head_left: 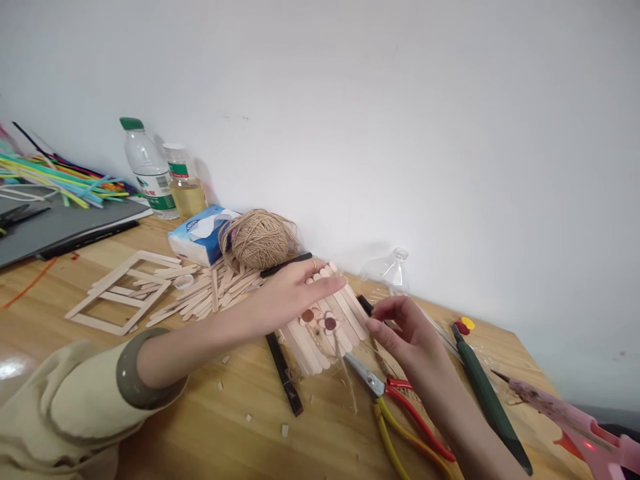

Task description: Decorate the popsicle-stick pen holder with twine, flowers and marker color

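Note:
My left hand (285,293) grips the far edge of a panel of wooden craft sticks (345,320), thumb laid over its top and fingers mostly hidden behind. The panel carries two small flower shapes with brown round centres, and a strand of twine trails from its near side. At the panel's right edge, my right hand (413,337) has thumb and fingers curled together; what they pinch, if anything, is too small to make out. Just below lie scissors (373,380) with red and yellow handles. A black marker (284,373) rests left of the panel.
Loose craft sticks (200,300), a stick frame (120,303), a twine ball (263,240) and a tissue pack (200,233) lie left. Bottles (150,170) stand behind them. Rightward are a clear plastic bottle top (393,270), a dark green tool (490,400) and a pink glue gun (565,417).

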`<state>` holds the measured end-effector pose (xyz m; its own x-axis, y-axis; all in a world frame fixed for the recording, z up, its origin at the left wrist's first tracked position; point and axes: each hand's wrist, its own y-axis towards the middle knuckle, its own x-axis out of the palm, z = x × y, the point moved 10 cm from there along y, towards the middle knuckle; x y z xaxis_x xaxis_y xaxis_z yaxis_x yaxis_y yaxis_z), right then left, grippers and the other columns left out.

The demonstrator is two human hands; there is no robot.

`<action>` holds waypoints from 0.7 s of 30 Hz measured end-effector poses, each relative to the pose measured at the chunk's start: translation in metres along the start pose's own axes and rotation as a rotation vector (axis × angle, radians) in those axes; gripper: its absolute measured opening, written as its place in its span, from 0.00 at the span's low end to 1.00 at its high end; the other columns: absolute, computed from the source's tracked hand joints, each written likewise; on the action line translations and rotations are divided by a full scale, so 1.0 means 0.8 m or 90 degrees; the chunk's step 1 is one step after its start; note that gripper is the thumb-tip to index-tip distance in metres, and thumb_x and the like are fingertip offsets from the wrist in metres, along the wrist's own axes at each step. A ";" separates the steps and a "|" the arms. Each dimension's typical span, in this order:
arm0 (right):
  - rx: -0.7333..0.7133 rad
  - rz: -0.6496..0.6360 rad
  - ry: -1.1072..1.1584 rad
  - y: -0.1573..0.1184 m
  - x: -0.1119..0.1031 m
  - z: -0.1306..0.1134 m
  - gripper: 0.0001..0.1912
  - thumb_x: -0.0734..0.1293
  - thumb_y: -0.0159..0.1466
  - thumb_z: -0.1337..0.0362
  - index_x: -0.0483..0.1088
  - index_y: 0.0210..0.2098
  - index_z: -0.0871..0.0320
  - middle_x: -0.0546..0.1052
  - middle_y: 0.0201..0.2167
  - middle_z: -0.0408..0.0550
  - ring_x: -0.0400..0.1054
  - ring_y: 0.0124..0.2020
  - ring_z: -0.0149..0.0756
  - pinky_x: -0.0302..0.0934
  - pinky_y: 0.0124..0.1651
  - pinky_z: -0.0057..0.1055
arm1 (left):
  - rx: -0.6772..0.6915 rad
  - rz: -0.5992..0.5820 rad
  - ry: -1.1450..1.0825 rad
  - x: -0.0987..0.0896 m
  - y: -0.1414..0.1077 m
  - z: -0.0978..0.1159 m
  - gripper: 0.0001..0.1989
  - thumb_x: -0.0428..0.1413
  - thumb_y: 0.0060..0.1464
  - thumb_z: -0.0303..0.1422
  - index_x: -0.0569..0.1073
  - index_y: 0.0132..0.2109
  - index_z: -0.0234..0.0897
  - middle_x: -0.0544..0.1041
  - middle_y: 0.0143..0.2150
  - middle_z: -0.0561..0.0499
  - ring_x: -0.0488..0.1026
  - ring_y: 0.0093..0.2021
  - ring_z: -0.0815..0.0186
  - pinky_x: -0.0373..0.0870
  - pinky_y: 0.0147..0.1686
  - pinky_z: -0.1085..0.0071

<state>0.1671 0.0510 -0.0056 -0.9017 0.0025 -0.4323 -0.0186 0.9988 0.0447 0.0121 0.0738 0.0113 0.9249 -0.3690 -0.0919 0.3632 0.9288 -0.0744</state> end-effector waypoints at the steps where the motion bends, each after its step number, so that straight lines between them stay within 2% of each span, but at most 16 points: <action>1: -0.014 0.001 0.014 -0.001 0.001 -0.001 0.18 0.67 0.56 0.48 0.62 0.37 0.54 0.68 0.38 0.45 0.65 0.41 0.39 0.61 0.42 0.36 | 0.001 -0.015 0.007 0.003 0.000 0.000 0.15 0.53 0.53 0.45 0.69 0.36 0.36 0.68 0.29 0.55 0.67 0.25 0.70 0.62 0.24 0.75; 3: -0.027 -0.045 0.046 -0.005 0.014 -0.002 0.21 0.67 0.57 0.50 0.59 0.45 0.51 0.66 0.49 0.48 0.60 0.54 0.42 0.56 0.55 0.41 | 0.007 -0.039 0.018 0.007 0.001 -0.001 0.16 0.53 0.53 0.46 0.69 0.36 0.36 0.67 0.29 0.55 0.67 0.25 0.71 0.62 0.24 0.76; 6: -0.017 -0.144 0.072 -0.013 0.042 -0.001 0.25 0.67 0.59 0.55 0.54 0.51 0.49 0.61 0.57 0.49 0.53 0.61 0.42 0.48 0.62 0.45 | 0.020 -0.072 0.028 0.014 0.002 -0.004 0.16 0.52 0.54 0.46 0.70 0.35 0.36 0.67 0.29 0.55 0.66 0.25 0.72 0.63 0.23 0.77; 8: -0.010 -0.175 0.088 -0.017 0.053 -0.002 0.26 0.67 0.58 0.58 0.53 0.52 0.50 0.60 0.59 0.50 0.52 0.62 0.42 0.47 0.63 0.46 | 0.035 -0.085 0.030 0.017 0.003 -0.005 0.17 0.51 0.55 0.47 0.70 0.35 0.36 0.68 0.31 0.55 0.67 0.26 0.71 0.64 0.23 0.77; 11: -0.005 -0.178 0.117 -0.019 0.058 -0.007 0.27 0.67 0.56 0.62 0.53 0.52 0.50 0.61 0.58 0.50 0.53 0.62 0.42 0.47 0.63 0.46 | 0.029 -0.098 0.026 0.020 0.003 -0.012 0.19 0.50 0.55 0.49 0.70 0.37 0.37 0.69 0.32 0.54 0.68 0.26 0.71 0.65 0.22 0.78; 17: 0.002 -0.165 0.127 -0.021 0.063 -0.015 0.24 0.66 0.58 0.63 0.54 0.52 0.51 0.64 0.56 0.50 0.57 0.60 0.41 0.58 0.58 0.41 | 0.001 -0.118 0.041 0.025 0.005 -0.021 0.21 0.50 0.54 0.51 0.71 0.39 0.37 0.69 0.32 0.54 0.68 0.28 0.71 0.65 0.22 0.79; 21: 0.017 -0.154 0.127 -0.022 0.064 -0.010 0.24 0.65 0.58 0.65 0.55 0.51 0.50 0.65 0.56 0.49 0.58 0.60 0.40 0.61 0.55 0.39 | -0.022 -0.114 0.044 0.025 0.004 -0.024 0.22 0.50 0.53 0.52 0.71 0.39 0.37 0.70 0.33 0.54 0.68 0.28 0.71 0.66 0.23 0.78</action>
<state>0.1180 0.0333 -0.0210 -0.9396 -0.2424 -0.2418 -0.2341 0.9702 -0.0628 0.0296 0.0690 -0.0099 0.8357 -0.5306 -0.1415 0.5157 0.8469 -0.1299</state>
